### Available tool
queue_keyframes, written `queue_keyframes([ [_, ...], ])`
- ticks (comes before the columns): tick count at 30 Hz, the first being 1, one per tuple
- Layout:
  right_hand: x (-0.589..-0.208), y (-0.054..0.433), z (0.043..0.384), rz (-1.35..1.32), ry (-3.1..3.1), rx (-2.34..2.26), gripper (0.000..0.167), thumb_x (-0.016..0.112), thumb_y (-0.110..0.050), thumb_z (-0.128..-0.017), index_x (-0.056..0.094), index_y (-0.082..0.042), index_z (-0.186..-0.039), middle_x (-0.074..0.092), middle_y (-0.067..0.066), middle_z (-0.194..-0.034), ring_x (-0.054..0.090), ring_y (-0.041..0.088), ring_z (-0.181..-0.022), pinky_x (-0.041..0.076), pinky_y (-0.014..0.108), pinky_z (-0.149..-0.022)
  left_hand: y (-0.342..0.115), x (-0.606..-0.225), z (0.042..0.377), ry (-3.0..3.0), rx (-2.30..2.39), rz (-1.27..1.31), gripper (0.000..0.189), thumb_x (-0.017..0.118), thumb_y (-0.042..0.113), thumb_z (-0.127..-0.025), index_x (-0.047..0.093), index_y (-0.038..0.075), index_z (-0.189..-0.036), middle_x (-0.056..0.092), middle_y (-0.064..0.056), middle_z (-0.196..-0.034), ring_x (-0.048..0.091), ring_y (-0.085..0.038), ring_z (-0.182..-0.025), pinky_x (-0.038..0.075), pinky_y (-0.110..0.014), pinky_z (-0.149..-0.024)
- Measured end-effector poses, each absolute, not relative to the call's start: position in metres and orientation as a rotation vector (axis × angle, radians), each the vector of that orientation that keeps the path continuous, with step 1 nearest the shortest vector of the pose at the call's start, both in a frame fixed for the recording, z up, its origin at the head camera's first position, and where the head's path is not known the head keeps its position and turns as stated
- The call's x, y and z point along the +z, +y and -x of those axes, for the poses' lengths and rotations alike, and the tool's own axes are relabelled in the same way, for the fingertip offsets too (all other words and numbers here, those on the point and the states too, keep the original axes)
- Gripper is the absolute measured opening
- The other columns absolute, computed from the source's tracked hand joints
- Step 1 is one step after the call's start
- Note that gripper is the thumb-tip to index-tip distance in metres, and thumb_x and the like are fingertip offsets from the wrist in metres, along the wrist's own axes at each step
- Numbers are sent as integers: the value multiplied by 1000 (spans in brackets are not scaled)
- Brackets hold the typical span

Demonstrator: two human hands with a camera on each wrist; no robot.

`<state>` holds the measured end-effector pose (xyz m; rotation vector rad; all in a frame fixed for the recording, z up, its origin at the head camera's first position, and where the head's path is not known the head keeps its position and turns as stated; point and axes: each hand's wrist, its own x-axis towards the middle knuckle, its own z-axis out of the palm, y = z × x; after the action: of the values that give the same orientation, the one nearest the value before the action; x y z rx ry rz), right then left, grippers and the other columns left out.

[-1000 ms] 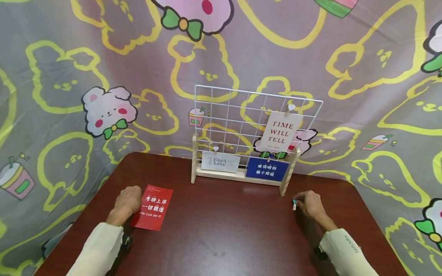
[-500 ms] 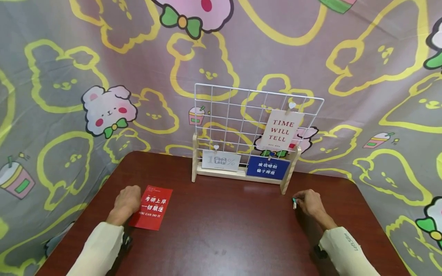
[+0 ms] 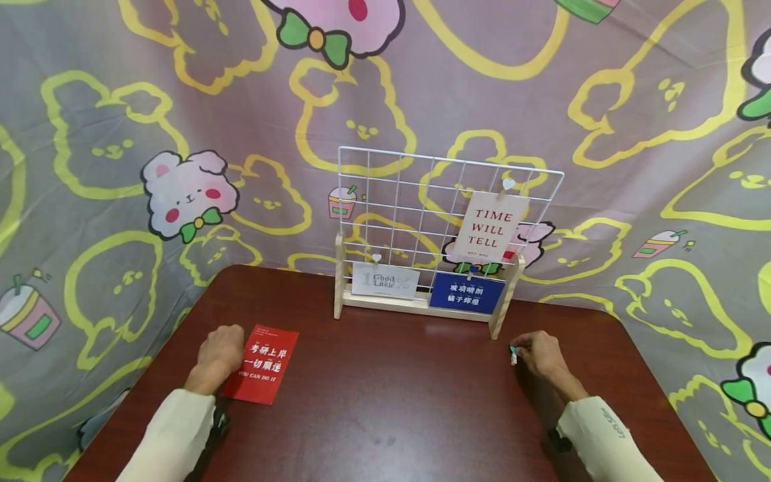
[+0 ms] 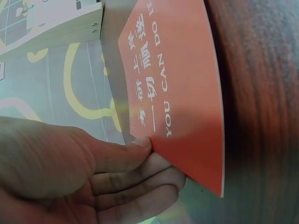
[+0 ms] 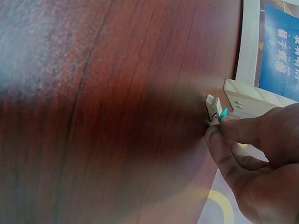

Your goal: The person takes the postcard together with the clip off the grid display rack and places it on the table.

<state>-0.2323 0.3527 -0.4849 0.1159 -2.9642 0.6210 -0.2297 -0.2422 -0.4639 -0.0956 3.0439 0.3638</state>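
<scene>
My left hand [image 3: 220,351] pinches the left edge of a red card [image 3: 263,365] with white lettering. In the left wrist view the thumb lies on the face of the card [image 4: 187,93] and the fingers are curled behind it. My right hand [image 3: 542,355] pinches a small wooden clothespin [image 3: 514,357] with a teal decoration between thumb and forefinger. The right wrist view shows the clothespin's [image 5: 213,106] wooden tips pointing away from the fingers, close to the table and the rack's foot.
A white wire grid rack [image 3: 415,201] on wooden feet stands at the table's [image 3: 385,388] back. Clothespins hold a cream card [image 3: 490,227], a white card [image 3: 385,281] and a blue card [image 3: 467,293] on it. Behind hangs a patterned cloth [image 3: 253,120].
The red card has shifted slightly left and toward me, still in my left hand. The right hand with the clothespin has barely moved.
</scene>
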Motion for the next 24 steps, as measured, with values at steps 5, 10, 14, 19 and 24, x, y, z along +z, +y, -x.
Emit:
queue_keyframes([
  [5, -485, 353, 232, -119, -2963, 622, 11, 69, 1, -83, 76, -2, -90, 75, 14, -85, 71, 30, -82, 54, 48, -74, -243, -465, 231, 3051, 353, 95, 10, 63, 1, -84, 64, -8, -83, 64, -26, -78, 60, -33, -67, 53, -51, -63],
  [10, -487, 355, 231, -117, -2966, 610, 12, 68, 0, -83, 76, -3, -91, 76, 13, -84, 71, 29, -82, 53, 48, -74, -244, -466, 231, 3060, 358, 101, 9, 62, 1, -85, 64, -8, -83, 64, -28, -80, 62, -35, -69, 53, -53, -64],
  [14, -488, 355, 231, -118, -2954, 611, 11, 69, -1, -84, 76, -3, -92, 76, 14, -86, 71, 30, -83, 54, 47, -73, -245, -466, 232, 3069, 350, 97, 9, 63, 1, -85, 64, -9, -84, 64, -28, -80, 62, -35, -69, 53, -53, -64],
  [19, -487, 355, 230, -131, -2938, 618, 10, 69, -2, -85, 76, -2, -92, 76, 15, -88, 71, 33, -84, 54, 48, -73, -245, -464, 232, 3041, 331, 133, 16, 69, 4, -83, 64, -10, -87, 64, -26, -79, 61, -33, -67, 55, -52, -66],
  [24, -486, 355, 229, -136, -2930, 617, 9, 70, -3, -85, 76, -2, -92, 76, 15, -88, 71, 33, -83, 54, 49, -74, -242, -461, 232, 3054, 329, 146, 18, 71, 5, -83, 64, -11, -87, 64, -27, -79, 61, -33, -66, 55, -52, -66],
])
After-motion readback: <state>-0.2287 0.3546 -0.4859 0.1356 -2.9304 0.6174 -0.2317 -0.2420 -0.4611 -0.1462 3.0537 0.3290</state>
